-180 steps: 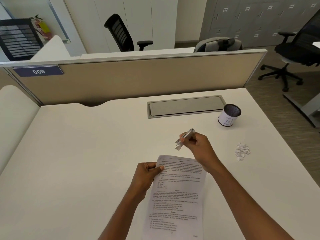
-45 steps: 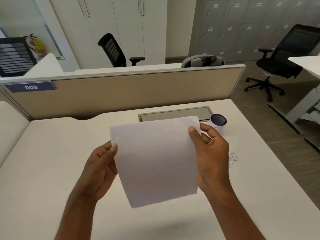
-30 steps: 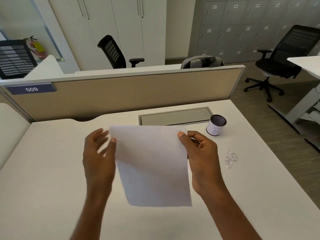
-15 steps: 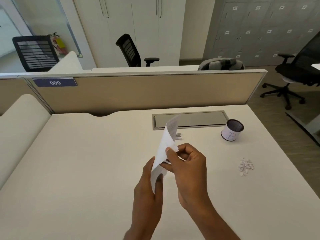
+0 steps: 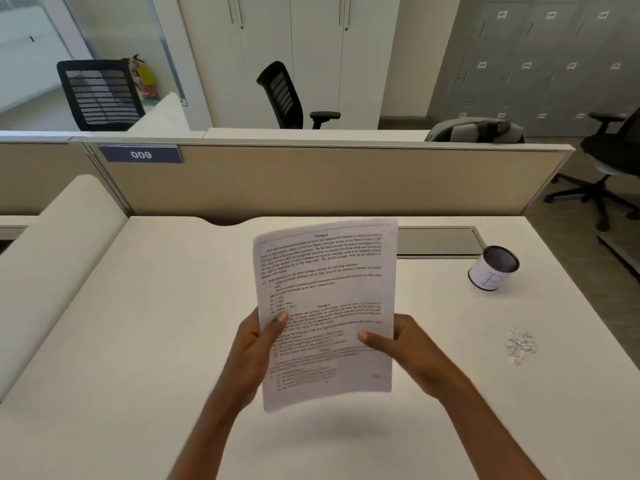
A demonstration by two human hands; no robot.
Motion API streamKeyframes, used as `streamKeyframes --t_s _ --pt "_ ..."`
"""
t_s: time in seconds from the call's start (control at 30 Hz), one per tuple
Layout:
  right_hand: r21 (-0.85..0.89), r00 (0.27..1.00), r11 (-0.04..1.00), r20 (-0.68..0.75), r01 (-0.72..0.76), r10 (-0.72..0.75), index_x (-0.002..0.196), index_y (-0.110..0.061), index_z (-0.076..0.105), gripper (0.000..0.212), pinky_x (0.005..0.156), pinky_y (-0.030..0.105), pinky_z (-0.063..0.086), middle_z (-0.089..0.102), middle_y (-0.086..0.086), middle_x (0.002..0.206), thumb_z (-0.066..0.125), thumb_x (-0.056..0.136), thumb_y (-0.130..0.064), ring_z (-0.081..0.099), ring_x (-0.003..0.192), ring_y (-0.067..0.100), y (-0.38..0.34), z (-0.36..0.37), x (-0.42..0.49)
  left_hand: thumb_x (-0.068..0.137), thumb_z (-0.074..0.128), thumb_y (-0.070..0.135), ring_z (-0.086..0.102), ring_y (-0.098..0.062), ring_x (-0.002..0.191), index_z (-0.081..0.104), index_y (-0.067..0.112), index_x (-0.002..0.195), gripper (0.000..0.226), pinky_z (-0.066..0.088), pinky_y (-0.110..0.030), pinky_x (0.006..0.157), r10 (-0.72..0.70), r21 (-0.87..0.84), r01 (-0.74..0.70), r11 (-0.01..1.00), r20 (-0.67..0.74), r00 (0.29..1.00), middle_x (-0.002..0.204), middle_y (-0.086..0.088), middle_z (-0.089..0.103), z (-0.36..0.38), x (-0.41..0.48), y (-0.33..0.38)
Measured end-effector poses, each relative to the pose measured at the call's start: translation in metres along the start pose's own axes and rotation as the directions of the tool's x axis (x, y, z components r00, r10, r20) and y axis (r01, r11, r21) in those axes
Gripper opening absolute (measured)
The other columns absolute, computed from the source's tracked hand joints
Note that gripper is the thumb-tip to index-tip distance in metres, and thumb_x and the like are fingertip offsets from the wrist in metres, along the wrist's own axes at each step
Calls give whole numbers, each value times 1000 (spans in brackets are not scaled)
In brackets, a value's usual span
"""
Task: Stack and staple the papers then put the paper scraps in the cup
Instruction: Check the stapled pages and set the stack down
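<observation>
I hold the printed papers (image 5: 325, 292) upright above the white desk (image 5: 138, 323), text side facing me. My left hand (image 5: 256, 348) grips their left edge with the thumb on the front. My right hand (image 5: 405, 344) grips the lower right edge the same way. A small pile of white paper scraps (image 5: 519, 345) lies on the desk to the right. The cup (image 5: 493, 268), white with a dark inside and a drawn letter, stands farther back on the right. The stapler is hidden behind the papers.
A grey cable-tray lid (image 5: 440, 241) is set into the desk behind the papers. A beige partition (image 5: 311, 178) with a "009" label closes the far edge. Office chairs (image 5: 287, 95) stand beyond, and the desk's right edge drops to the floor.
The papers were turned from edge-on, back side out, to face me with the text showing. Both hands now hold the lower sides, and my view has shifted slightly.
</observation>
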State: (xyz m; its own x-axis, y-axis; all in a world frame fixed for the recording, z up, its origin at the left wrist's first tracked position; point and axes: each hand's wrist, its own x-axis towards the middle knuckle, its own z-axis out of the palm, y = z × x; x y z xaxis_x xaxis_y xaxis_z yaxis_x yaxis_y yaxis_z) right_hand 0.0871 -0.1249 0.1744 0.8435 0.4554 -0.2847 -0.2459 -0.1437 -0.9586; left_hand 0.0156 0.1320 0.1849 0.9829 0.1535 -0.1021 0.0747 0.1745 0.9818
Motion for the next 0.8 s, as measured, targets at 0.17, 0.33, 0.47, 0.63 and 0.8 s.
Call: streamKeyframes --t_s 0.17,0.33,0.47,0.63,0.8 --pt "100 982 995 -188 -4 22 122 -16 76 28 98 35 60 80 1 118 75 94 -15 74 113 24 51 25 17 105 60 19 77 -21 114 75 24 124 24 63 -40 96 -62 210 47 976 65 996 120 2 82 -25 15 -42" --pt "117 971 992 -228 -47 73 125 -21 74 31 96 32 59 79 -1 120 74 95 -14 73 113 21 88 42 27 102 68 9 75 -17 116 76 25 124 28 60 -34 100 -126 153 123 981 9 992 122 2 81 -41 18 -83" --pt "136 959 987 -259 -80 113 125 -28 71 31 89 24 59 79 -6 118 71 97 -14 72 111 11 106 56 32 101 69 7 75 -17 117 75 21 127 29 61 -28 95 -171 132 167 977 18 985 123 1 81 -50 20 -107" --pt "104 928 988 -345 -112 142 124 -33 69 30 87 18 57 79 -15 116 68 100 -16 72 107 1 123 68 45 102 70 18 77 -9 112 75 26 126 25 62 -27 97 -235 203 237 950 -35 971 118 11 82 -59 29 -127" --pt "112 894 972 -381 -209 236 113 -19 76 19 82 25 63 82 -5 109 73 96 -12 78 96 10 138 74 64 98 74 10 83 -25 100 77 13 119 21 67 -38 87 -317 99 341 935 -198 927 110 -1 85 -75 28 -151"
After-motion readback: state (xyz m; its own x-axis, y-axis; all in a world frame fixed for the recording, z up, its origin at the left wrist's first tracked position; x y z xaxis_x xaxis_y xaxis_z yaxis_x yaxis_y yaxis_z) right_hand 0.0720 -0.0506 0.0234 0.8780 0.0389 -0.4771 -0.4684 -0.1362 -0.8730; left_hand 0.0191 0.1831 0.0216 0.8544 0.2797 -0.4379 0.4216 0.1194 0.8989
